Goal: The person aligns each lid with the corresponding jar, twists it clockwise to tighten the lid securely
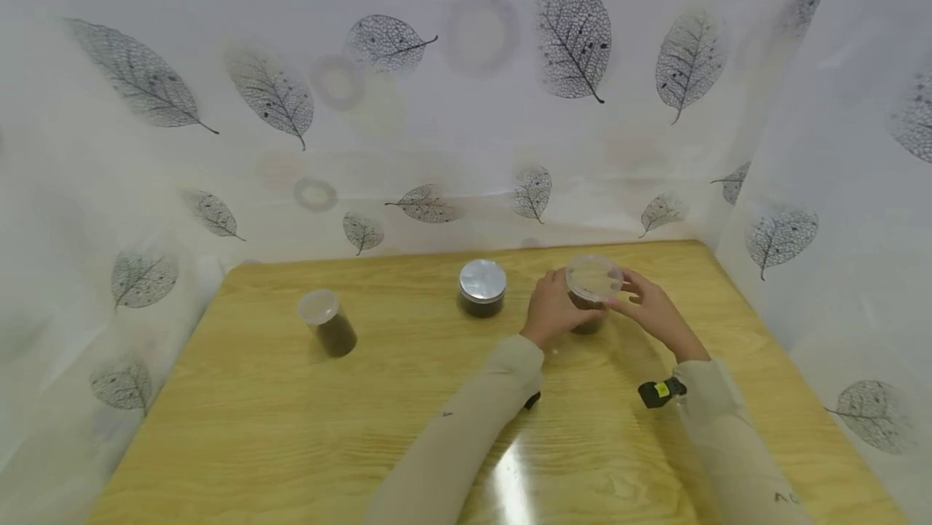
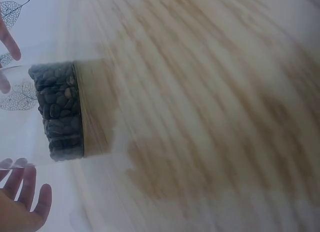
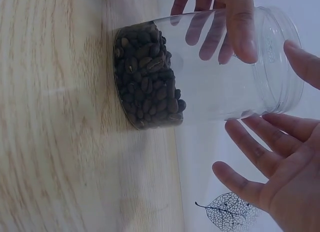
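Note:
In the head view, a clear plastic jar (image 1: 586,324) stands upright on the right part of the table. Dark coffee beans (image 3: 145,79) fill its lower part in the right wrist view. My left hand (image 1: 551,311) grips the jar's side, thumb in front and fingers round the back. From the other side, my right hand (image 1: 655,313) holds the rim of the clear lid (image 1: 594,273) between thumb and fingers, its lower fingers spread. The left wrist view shows the jar's bean-filled base (image 2: 61,111) on the wood; fingertips touch its upper wall.
A dark squat jar with a silver lid (image 1: 483,281) stands just left of my hands. Farther left is a tall clear jar with a whitish lid (image 1: 320,308) and dark contents. Leaf-patterned curtains (image 1: 480,129) border the wooden table (image 1: 306,428) behind and at the sides.

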Tool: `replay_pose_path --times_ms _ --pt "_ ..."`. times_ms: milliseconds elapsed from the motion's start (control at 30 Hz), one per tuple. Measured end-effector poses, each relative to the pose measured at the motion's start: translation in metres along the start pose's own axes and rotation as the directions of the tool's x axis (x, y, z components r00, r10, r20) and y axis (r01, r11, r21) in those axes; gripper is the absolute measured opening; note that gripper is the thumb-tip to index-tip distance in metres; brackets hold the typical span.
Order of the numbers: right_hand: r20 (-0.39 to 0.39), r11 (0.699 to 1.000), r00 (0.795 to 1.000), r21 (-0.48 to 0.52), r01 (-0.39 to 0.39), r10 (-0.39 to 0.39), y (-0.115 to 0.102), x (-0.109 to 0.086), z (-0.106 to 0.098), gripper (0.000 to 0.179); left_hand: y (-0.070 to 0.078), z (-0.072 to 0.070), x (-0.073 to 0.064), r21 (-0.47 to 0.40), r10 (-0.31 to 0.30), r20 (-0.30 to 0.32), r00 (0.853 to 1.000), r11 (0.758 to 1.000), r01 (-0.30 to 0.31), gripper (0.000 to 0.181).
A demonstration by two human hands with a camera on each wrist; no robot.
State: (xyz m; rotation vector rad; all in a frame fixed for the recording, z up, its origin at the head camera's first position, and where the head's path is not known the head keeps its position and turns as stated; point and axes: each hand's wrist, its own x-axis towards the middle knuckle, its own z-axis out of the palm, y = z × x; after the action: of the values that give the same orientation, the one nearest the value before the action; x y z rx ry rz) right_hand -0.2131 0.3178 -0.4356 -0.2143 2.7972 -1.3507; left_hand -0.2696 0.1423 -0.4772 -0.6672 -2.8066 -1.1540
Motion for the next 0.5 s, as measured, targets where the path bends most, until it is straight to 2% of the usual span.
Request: replay_pose_path --times_ms 133,367,500 --pt "-0.001 1.0 1.0 0.003 0.004 -0.004 0.0025 -0.0014 -0.0031 0.068 0.0033 0.0013 0.0004 -0.004 -0.018 0.026 0.999 1.0 0.018 0.093" --pt "-0.006 0.999 1.0 0.047 -0.001 0.001 0.0051 -0.0016 -0.0068 0.067 0.0031 0.003 0.0 0.018 0.018 0.025 1.0 1.0 -0.018 0.091" --pt "-0.027 0.998 1.0 0.066 -0.008 0.01 0.0081 -0.0026 -0.0081 0.065 0.0049 0.0009 -0.0017 0.039 0.018 0.045 0.999 0.999 -0.019 0.087"
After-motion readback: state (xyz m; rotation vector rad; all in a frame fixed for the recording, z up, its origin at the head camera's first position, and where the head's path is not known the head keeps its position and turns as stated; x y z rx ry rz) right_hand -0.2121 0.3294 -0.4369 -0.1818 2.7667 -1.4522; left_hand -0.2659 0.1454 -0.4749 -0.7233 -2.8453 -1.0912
